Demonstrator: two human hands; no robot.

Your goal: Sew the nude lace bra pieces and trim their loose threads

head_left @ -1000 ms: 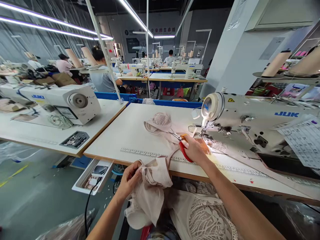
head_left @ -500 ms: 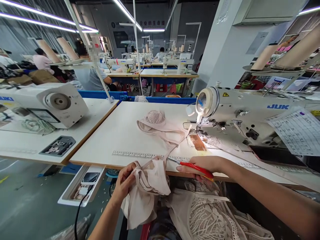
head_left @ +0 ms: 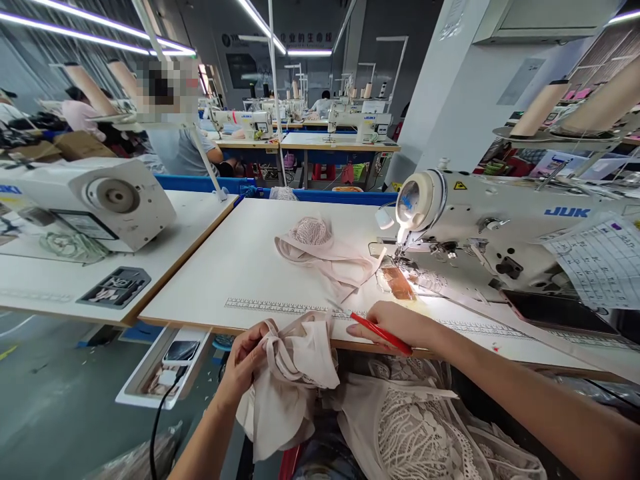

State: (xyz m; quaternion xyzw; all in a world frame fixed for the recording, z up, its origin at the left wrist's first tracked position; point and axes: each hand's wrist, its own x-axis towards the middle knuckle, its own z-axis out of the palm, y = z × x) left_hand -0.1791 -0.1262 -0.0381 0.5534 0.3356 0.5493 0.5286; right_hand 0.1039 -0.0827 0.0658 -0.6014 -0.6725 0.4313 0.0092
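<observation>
My left hand (head_left: pixel 249 357) is closed on a bunched beige bra (head_left: pixel 300 353) at the table's front edge, its fabric hanging below. My right hand (head_left: pixel 393 325) grips red-handled scissors (head_left: pixel 377 332), blades pointing left over the printed ruler, just apart from the bunched fabric. On the white table (head_left: pixel 240 267) lies another beige bra (head_left: pixel 320 250) with a lace cup, its strap reaching toward the sewing machine's needle (head_left: pixel 400 250). More beige lace bras (head_left: pixel 415 427) are heaped on my lap, below my right forearm.
The lit sewing machine (head_left: pixel 500 220) fills the right side, with a dark phone (head_left: pixel 557 312) at its base and a paper sheet (head_left: pixel 600 257) hanging from it. A second machine (head_left: pixel 95 203) stands left. An open drawer (head_left: pixel 125 393) juts out below. A co-worker (head_left: pixel 185 153) sits ahead.
My right hand and the scissors have moved slightly up and left, and the blades have come away from the bunched fabric. My left hand keeps its hold.
</observation>
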